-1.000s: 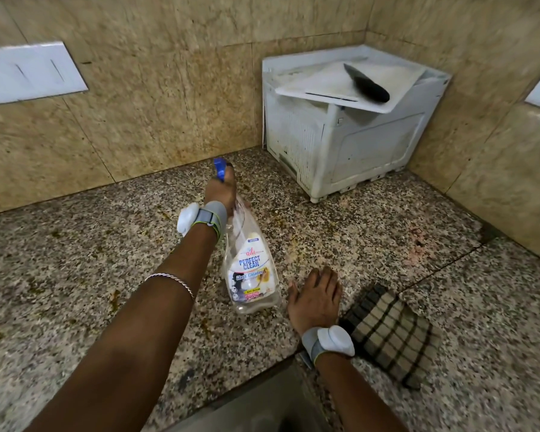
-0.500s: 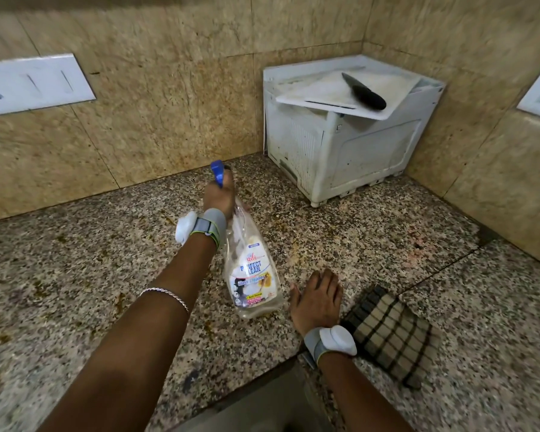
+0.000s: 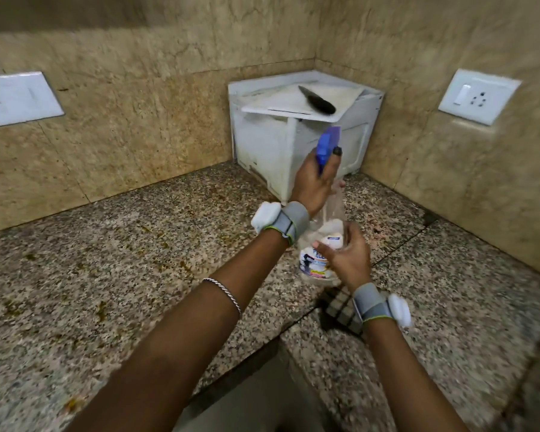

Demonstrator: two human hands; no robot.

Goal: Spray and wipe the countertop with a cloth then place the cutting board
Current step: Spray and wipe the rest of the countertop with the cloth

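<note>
My left hand (image 3: pixel 312 182) grips the neck of a clear spray bottle (image 3: pixel 312 265) with a blue trigger head, lifted and tilted above the speckled granite countertop (image 3: pixel 106 275). My right hand (image 3: pixel 348 260) wraps around the bottle's lower body, thumb on the label. A brown checked cloth (image 3: pixel 340 310) lies on the counter under my right wrist, mostly hidden. The white cutting board (image 3: pixel 281 101) rests on top of a white box (image 3: pixel 262 145) in the corner, with a dark knife (image 3: pixel 317 99) lying on it.
Brown stains dot the countertop on the left. Tiled walls close in the back and right sides. A white socket plate (image 3: pixel 477 96) is on the right wall and a switch plate (image 3: pixel 16 99) on the left. A dark recess (image 3: pixel 247 397) opens at the counter's near edge.
My left hand has lifted the bottle and swung it right, toward the white box. My right hand left the counter and took hold of the bottle's body. The view shifted left.
</note>
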